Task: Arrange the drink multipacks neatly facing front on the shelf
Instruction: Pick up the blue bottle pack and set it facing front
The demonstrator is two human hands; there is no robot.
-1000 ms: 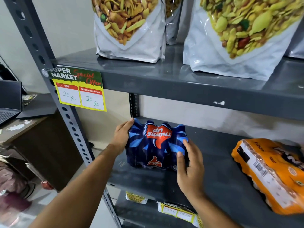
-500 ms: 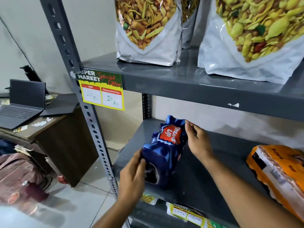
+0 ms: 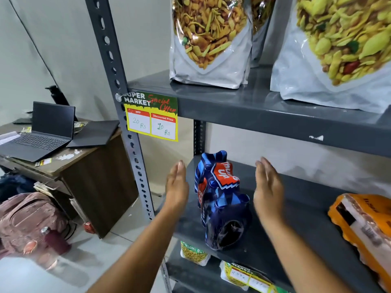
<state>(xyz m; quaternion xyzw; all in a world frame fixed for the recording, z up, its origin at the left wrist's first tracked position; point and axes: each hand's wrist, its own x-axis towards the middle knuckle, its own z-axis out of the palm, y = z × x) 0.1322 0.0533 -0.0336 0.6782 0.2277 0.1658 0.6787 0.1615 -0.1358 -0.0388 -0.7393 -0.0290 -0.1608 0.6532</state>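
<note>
Two hands are hanging open in the middle of the frame in the head view, the only view there is: the left hand (image 3: 177,187) and the right hand (image 3: 267,188) are standing palm-inward on either side of the blue drink multipack (image 3: 220,199), fingers straight, gripping nothing and apparently not touching it. The blue drink multipack is sitting on the grey middle shelf (image 3: 300,218) near its left end, with one narrow end pointing toward the camera and its red logo facing up and to the right. At the right edge of the frame an orange multipack (image 3: 364,225) is lying tilted on the same shelf, well apart from the blue one. Snack pouches (image 3: 209,39) are standing on the shelf above, and a price tag (image 3: 151,117) is hanging at centre left. The step in hand looks like squaring up the blue pack; the next move probably calls for closing both palms on its sides and turning it until the logo faces front.
</note>
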